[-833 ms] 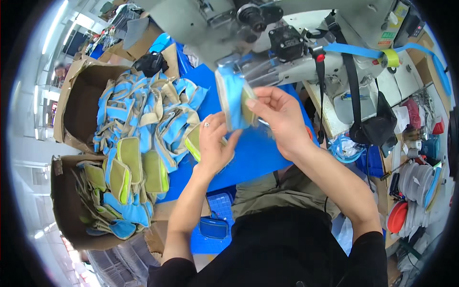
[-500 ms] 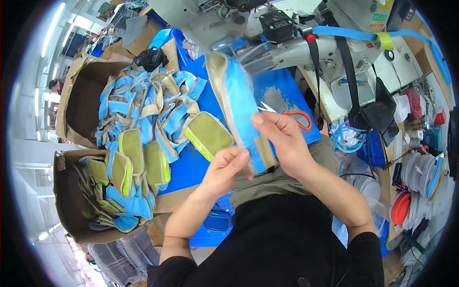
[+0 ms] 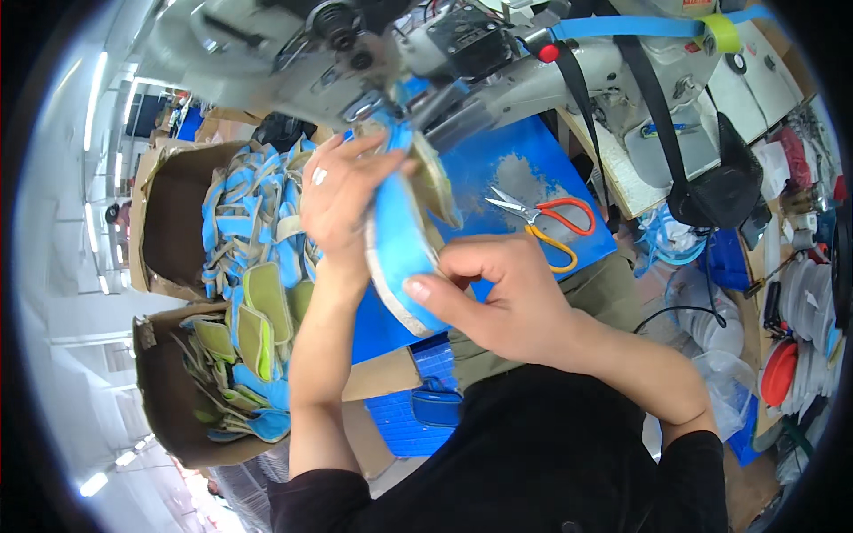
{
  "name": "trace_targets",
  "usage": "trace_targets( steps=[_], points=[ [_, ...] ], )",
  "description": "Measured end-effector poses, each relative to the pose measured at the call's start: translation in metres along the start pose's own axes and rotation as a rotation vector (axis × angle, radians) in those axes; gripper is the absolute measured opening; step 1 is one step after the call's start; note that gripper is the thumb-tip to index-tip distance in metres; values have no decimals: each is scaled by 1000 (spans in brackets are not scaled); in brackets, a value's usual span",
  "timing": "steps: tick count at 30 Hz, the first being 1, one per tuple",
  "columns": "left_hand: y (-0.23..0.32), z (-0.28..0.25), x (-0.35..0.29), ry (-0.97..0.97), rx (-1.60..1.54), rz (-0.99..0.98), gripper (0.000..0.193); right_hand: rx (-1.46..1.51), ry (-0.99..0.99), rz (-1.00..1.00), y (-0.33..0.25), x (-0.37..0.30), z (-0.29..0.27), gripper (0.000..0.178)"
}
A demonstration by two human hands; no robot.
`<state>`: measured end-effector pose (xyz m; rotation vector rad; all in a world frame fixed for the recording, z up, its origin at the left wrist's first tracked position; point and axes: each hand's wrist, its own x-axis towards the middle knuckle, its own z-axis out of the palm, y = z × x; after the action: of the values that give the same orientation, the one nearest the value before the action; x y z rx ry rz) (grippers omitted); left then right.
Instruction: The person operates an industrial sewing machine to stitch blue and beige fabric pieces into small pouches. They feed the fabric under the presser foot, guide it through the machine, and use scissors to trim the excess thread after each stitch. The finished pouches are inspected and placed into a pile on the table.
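Observation:
A curved fabric strip [image 3: 397, 240], blue with a pale beige edge, hangs from the arm of a sewing machine [image 3: 262, 67]. My left hand [image 3: 340, 191] is closed on its upper part, close under the machine head. Thumb and forefinger of my right hand [image 3: 511, 302] pinch the strip's lower end. An olive-green flap [image 3: 433, 182] shows behind the strip, just below the machine; whether the two are joined I cannot tell. On the blue work surface [image 3: 480, 147], beyond my right hand, lie scissors [image 3: 533, 213] with one red and one orange handle.
At the left, a heap of blue and beige strips [image 3: 249, 209] lies by a cardboard box [image 3: 182, 231]. A nearer box [image 3: 173, 400] holds olive-green and blue pieces. Black straps [image 3: 653, 124] hang at the right, and a blue tape [image 3: 622, 27] runs above them.
The strip has moved up to the machine arm. My left hand has gone from its lower end to its upper part, while my right hand stays low. The scissors are now fully visible.

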<state>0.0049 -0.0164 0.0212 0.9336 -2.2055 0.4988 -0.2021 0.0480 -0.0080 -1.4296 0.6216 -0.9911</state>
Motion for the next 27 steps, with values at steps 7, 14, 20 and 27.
trace_targets(
  steps=[7, 14, 20, 27],
  points=[
    [10, -6, -6, 90, -51, -189, 19, -34, 499, -213, 53, 64, -15, 21],
    [18, -7, -12, -21, 11, -57, 24, 87, 350, -39, 56, 61, -13, 17],
    [27, 4, -12, -48, -6, -26, 27, 41, 398, -84, 62, 58, -13, 12],
    [35, 7, -11, -83, 44, -34, 23, -30, 405, -70, 64, 57, -14, 13]
  ],
)
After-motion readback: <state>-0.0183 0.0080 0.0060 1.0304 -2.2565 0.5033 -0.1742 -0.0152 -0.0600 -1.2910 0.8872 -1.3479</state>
